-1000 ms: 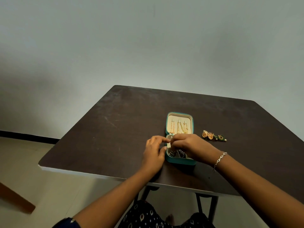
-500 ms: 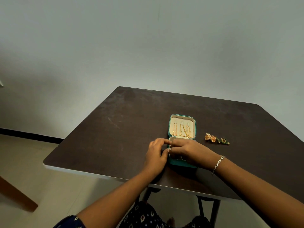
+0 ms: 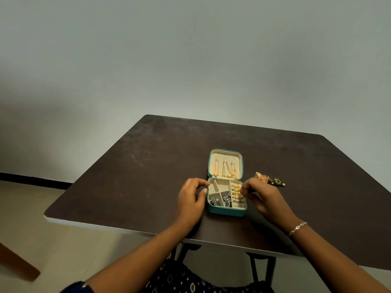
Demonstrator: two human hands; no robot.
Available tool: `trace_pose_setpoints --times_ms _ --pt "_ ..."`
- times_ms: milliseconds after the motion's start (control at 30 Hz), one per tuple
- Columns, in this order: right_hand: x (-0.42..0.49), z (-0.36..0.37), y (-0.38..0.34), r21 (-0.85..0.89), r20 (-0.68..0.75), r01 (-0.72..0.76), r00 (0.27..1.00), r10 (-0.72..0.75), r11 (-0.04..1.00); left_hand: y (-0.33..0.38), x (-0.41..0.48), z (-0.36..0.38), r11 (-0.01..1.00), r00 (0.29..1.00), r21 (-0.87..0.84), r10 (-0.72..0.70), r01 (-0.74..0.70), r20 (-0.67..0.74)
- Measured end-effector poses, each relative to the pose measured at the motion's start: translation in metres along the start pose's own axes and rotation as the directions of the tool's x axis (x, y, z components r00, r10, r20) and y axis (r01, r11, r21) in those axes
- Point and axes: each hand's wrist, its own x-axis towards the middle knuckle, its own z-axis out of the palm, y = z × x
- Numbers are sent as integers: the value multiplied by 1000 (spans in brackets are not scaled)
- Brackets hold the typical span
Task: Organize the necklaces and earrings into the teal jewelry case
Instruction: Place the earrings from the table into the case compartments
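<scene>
The teal jewelry case (image 3: 227, 211) lies open on the dark table (image 3: 148, 166). Its lid lies flat on the far side, with gold necklaces (image 3: 227, 171) hanging in it. The near half has cream compartments holding silver earrings (image 3: 221, 200) and gold rings (image 3: 236, 190). My left hand (image 3: 190, 199) braces the case's left wall with thumb and forefinger. My right hand (image 3: 264, 197) hovers at the case's right rim, fingertips pinched together over the rings; I see nothing between them. A pair of gold and green earrings (image 3: 269, 179) lies on the table just beyond my right hand.
The table's near edge (image 3: 127, 230) runs just below my wrists. A bracelet (image 3: 297, 228) is on my right wrist. A plain wall stands behind the table, with tiled floor at the left.
My right hand has drawn back to the right off the case's near half, uncovering the compartments. My left hand stays at the case's left edge.
</scene>
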Motion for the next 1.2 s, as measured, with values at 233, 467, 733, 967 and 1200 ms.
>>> trace_pose_setpoints --times_ms 233,467,733,967,1200 --pt "-28 -30 19 52 114 -297 950 290 953 21 8 16 989 988 -14 146 -147 -55" --pt "-32 -45 52 143 -65 -527 840 539 838 57 35 40 967 966 14 252 -254 63" --pt "-17 -31 84 179 -248 -650 697 673 739 75 72 81 990 961 118 41 -75 273" --pt "-4 -17 98 93 -289 -687 674 679 721 77 100 121 959 938 283 -86 -12 334" --pt "11 -14 107 -63 -170 -684 725 668 726 75 122 146 844 863 530 -208 -80 461"
